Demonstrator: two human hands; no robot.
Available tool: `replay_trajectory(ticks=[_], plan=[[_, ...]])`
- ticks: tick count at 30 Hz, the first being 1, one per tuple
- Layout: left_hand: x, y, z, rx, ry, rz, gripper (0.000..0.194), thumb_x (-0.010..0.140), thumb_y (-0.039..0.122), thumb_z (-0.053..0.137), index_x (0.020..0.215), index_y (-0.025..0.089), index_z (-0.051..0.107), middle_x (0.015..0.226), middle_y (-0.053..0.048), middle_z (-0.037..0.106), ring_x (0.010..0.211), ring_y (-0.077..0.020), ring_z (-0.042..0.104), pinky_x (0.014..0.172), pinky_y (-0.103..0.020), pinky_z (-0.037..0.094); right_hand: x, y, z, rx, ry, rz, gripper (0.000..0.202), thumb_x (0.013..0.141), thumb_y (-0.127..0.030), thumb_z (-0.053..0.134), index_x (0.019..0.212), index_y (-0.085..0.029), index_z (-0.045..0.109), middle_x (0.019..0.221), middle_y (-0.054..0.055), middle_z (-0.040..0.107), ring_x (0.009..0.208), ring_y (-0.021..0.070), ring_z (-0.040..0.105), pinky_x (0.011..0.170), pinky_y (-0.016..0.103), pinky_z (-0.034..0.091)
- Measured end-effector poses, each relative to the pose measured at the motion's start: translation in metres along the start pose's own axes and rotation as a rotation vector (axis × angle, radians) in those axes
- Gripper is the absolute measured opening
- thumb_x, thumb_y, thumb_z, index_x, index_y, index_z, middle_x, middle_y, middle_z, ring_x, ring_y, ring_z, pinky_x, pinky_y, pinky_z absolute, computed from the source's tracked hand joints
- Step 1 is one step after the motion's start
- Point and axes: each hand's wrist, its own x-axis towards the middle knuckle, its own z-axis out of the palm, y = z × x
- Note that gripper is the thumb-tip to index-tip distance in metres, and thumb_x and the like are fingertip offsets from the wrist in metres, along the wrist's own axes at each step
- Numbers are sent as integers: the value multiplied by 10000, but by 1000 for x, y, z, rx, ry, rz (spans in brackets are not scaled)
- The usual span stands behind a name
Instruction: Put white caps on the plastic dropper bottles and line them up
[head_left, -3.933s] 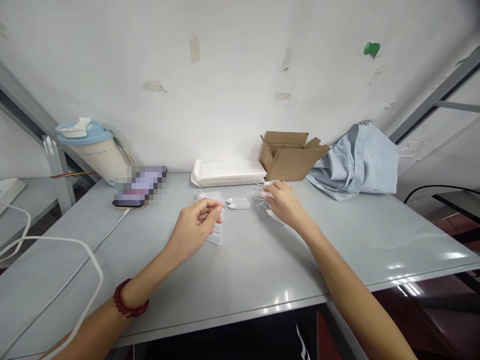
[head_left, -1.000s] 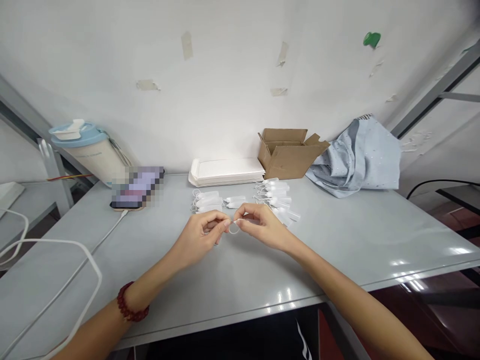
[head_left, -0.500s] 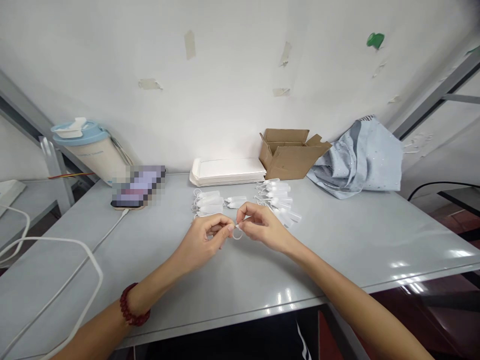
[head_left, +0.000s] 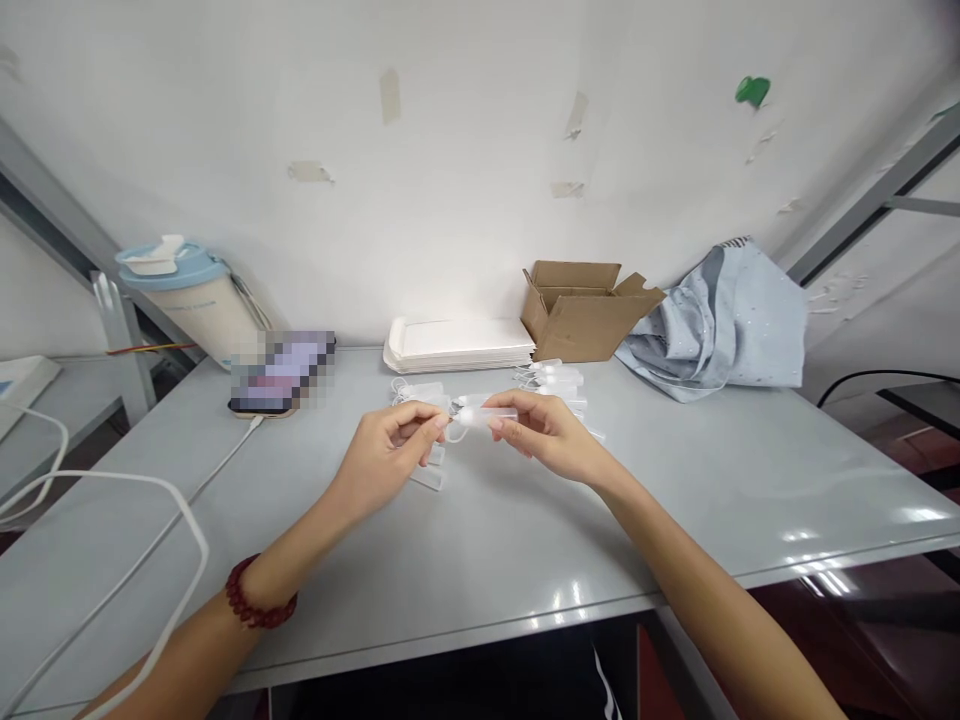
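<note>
Over the middle of the table, my right hand (head_left: 551,435) pinches the body of a small translucent white plastic bottle (head_left: 489,416) that lies level. A thin white loop (head_left: 455,433) hangs at its narrow left end. My left hand (head_left: 394,450) has thumb and fingertips closed at that narrow tip; the exact part between them is too small to make out. Behind my left hand lies a group of similar bottles (head_left: 420,392), partly hidden. Behind my right hand is a second group of bottles (head_left: 559,376), with their loops pointing left.
Against the wall stand a stack of white envelopes (head_left: 465,345), an open cardboard box (head_left: 589,325) and a crumpled light blue cloth bag (head_left: 739,330). At left are a tilted blue-lidded cup (head_left: 199,310), a phone (head_left: 281,380) and its white cable (head_left: 217,468) across the table (head_left: 480,570).
My right hand has moved from the small tip to the bottle's body, now visible between my hands. Both hands have risen slightly, and bottles below my left hand have come into view.
</note>
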Motion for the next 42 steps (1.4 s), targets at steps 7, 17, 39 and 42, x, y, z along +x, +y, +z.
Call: replay_trajectory(ticks=[7, 17, 39, 42], plan=[[2, 0, -2, -30, 1, -34, 268, 843, 362, 502, 696, 170, 617, 478, 41, 474, 497, -103, 470, 486, -206, 380, 1, 4, 2, -8, 39, -21, 302, 865, -390, 502, 1034, -162, 606, 701, 5, 559, 535, 82, 406, 474, 215, 336], [0, -1, 2, -36, -60, -26, 202, 795, 309, 545, 678, 156, 604, 516, 35, 508, 473, -92, 471, 464, -200, 402, 3, 12, 4, -7, -17, -52, 262, 872, -367, 493, 941, -152, 626, 649, -12, 509, 501, 72, 385, 457, 212, 313], [1, -5, -1, -27, -136, -7, 267, 833, 357, 514, 679, 167, 619, 487, 42, 478, 501, -99, 463, 505, -213, 400, 2, 11, -3, 33, -53, -52, 282, 861, -369, 514, 962, -139, 643, 662, -4, 521, 515, 73, 393, 464, 216, 315], [3, -5, -4, -30, -88, -24, 299, 852, 374, 482, 687, 172, 628, 497, 36, 487, 522, -104, 469, 509, -213, 388, 2, 10, -5, 63, -24, -44, 292, 855, -378, 523, 983, -146, 646, 686, 6, 548, 530, 78, 400, 470, 219, 319]])
